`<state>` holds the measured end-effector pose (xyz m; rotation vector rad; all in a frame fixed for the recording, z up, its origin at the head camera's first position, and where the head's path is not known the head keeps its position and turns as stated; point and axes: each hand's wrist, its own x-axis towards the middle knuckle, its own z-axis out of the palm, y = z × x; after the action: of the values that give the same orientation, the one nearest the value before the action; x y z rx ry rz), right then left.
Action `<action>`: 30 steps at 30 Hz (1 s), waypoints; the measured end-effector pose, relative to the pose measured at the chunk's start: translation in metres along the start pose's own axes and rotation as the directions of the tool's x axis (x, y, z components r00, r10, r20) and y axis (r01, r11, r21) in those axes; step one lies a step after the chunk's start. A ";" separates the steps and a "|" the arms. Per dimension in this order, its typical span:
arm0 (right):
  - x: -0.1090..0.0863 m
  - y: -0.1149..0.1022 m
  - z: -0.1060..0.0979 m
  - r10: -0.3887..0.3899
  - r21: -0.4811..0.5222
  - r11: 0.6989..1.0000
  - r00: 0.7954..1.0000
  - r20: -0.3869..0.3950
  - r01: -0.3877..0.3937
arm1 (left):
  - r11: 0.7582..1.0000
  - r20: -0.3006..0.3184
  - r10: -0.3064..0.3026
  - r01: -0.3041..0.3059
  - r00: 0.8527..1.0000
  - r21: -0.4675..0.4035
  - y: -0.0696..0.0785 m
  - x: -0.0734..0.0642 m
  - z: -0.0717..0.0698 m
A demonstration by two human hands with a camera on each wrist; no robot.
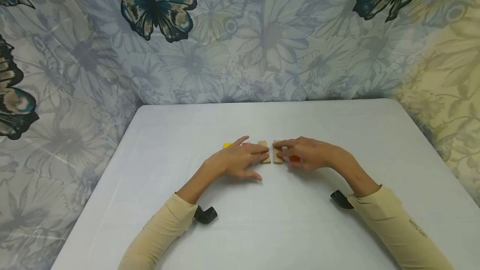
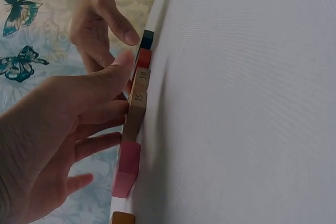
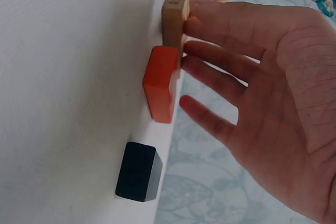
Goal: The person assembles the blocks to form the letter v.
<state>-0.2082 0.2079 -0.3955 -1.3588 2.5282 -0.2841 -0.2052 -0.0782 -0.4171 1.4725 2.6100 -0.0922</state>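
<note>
Two pale wooden blocks stand side by side with a narrow gap in the head view. My left hand (image 1: 236, 161), fingers spread and mostly straight, touches the left wooden block (image 2: 138, 113), which has a printed number. On the right wooden block (image 3: 173, 24), marked 50, rest the fingertips of my right hand (image 1: 313, 153). Just right of that block is an orange-red block (image 3: 160, 85), partly under the right hand in the head view. A pink block (image 2: 127, 169) sits left of the wooden pair, mostly covered by the left hand from above.
A yellow block (image 1: 227, 145) lies at the row's left end, and a dark block (image 3: 136, 172) at its right end, hidden in the head view. Everything stands on a white table (image 1: 240, 228). Butterfly-patterned cloth (image 1: 262, 45) rises behind the far edge.
</note>
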 end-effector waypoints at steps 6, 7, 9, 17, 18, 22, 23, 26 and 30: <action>0.000 -0.001 0.000 0.007 -0.019 1.000 1.000 -0.003 -0.007 | 1.000 0.006 -0.011 0.011 1.000 0.024 0.002 0.000 -0.002; -0.001 -0.001 0.000 0.014 -0.017 1.000 1.000 0.001 -0.014 | 1.000 0.009 -0.013 0.013 1.000 0.021 0.002 0.001 -0.002; -0.001 -0.001 0.000 0.020 -0.015 1.000 1.000 0.004 -0.020 | 1.000 0.012 -0.018 0.018 1.000 0.018 0.003 0.001 -0.002; -0.001 -0.002 0.002 0.037 -0.032 0.999 0.999 0.009 -0.037 | 1.000 -0.004 -0.023 0.023 1.000 0.009 0.007 0.002 -0.002; -0.001 -0.003 0.002 0.044 -0.026 0.999 0.999 0.015 -0.044 | 1.000 -0.002 -0.024 0.024 1.000 0.008 0.007 0.002 -0.002; -0.001 -0.003 0.002 0.053 -0.013 0.999 0.998 0.023 -0.053 | 1.000 0.004 -0.031 0.031 1.000 0.002 0.007 0.002 -0.002; 0.000 -0.003 0.002 0.057 -0.008 0.998 0.998 0.026 -0.057 | 0.999 0.006 -0.032 0.032 0.999 -0.002 0.007 0.001 -0.002; 0.000 -0.002 0.001 0.051 -0.004 0.999 0.998 0.027 -0.051 | 1.000 0.008 -0.029 0.029 1.000 -0.006 0.006 0.001 -0.002; -0.002 -0.003 -0.001 0.067 0.003 0.998 0.997 0.043 -0.067 | 1.000 0.006 -0.019 0.019 1.000 0.006 0.006 0.002 -0.003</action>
<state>-0.2054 0.2079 -0.3938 -1.2621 2.5299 -0.2451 -0.2011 -0.0730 -0.4140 1.4467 2.6213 -0.1059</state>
